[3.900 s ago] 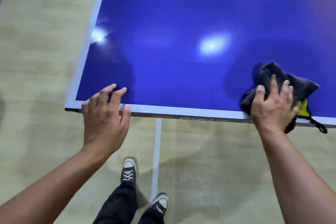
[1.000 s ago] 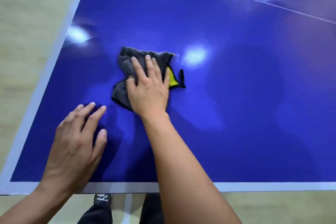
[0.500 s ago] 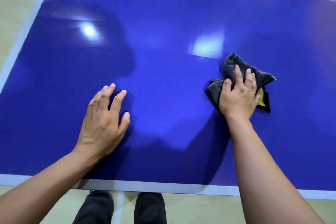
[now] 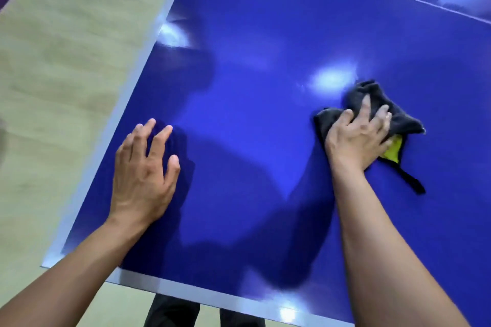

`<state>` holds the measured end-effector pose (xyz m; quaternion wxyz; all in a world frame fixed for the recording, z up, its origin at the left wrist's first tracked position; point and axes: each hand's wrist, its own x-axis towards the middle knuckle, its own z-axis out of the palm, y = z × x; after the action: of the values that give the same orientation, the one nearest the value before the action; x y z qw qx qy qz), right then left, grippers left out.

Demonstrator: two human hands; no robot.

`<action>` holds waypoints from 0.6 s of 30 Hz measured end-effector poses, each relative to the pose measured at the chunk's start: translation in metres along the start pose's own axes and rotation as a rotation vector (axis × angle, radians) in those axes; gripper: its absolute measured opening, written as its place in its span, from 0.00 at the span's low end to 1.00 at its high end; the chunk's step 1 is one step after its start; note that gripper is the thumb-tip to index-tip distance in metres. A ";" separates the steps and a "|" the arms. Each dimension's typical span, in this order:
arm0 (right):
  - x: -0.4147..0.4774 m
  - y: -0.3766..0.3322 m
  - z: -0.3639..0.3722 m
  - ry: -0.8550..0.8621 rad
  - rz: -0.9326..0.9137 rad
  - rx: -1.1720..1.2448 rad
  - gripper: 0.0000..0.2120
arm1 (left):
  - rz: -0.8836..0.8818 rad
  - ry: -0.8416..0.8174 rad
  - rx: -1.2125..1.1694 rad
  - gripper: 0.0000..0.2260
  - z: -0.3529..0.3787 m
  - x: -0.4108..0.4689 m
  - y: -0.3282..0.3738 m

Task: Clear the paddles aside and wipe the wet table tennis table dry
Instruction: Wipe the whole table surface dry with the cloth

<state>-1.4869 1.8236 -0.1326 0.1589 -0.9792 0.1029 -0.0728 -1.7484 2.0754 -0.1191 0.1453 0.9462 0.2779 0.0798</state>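
A bunched dark grey microfibre cloth (image 4: pixel 364 91) lies on the right half of the glossy blue table tennis counter (image 4: pixel 252 127), well in from the near edge and beside a bright patch of reflected light. A yellow inner face (image 4: pixel 393 152) shows at its near right corner, and a thin black hanging loop (image 4: pixel 413 182) trails from there across the surface.

The right hand (image 4: pixel 358 138) lies palm down on top of the cloth with its fingers spread and pressing into it, flat over it, not wrapped round it. The left hand (image 4: pixel 140 167) is open too, fingers splayed and resting on the bare blue surface near the left side, apparently as a brace. No paddles are in view, so the clearing looks done and the wiping is in hand.

The cloth looks soft, light and limp. It would likely crumple under a push and slide easily over so slick a surface, more so where the top is wet. A broad, flat press over its middle seems the best hold, since a pinch at one corner would probably let the rest drag or fold under. The loose loop may flick about but should not catch on anything.

A white border stripe (image 4: pixel 212 297) runs along the near edge of the counter, with pale wooden floor (image 4: pixel 66 48) beyond the left side.
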 end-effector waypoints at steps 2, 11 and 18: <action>-0.027 -0.059 0.022 -0.046 -0.171 -0.003 0.27 | -0.012 0.014 -0.014 0.25 -0.004 0.009 -0.013; -0.146 -0.237 0.066 -0.304 -0.855 0.037 0.27 | 0.056 0.025 -0.061 0.22 -0.012 0.025 -0.034; -0.118 -0.223 0.064 -0.282 -0.827 0.004 0.27 | 0.055 0.032 -0.049 0.22 -0.006 0.036 0.000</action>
<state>-1.5504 2.0766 -0.1329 0.1309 -0.9381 -0.3206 0.0038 -1.7199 2.0965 -0.1109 0.1618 0.9482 0.2519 0.1057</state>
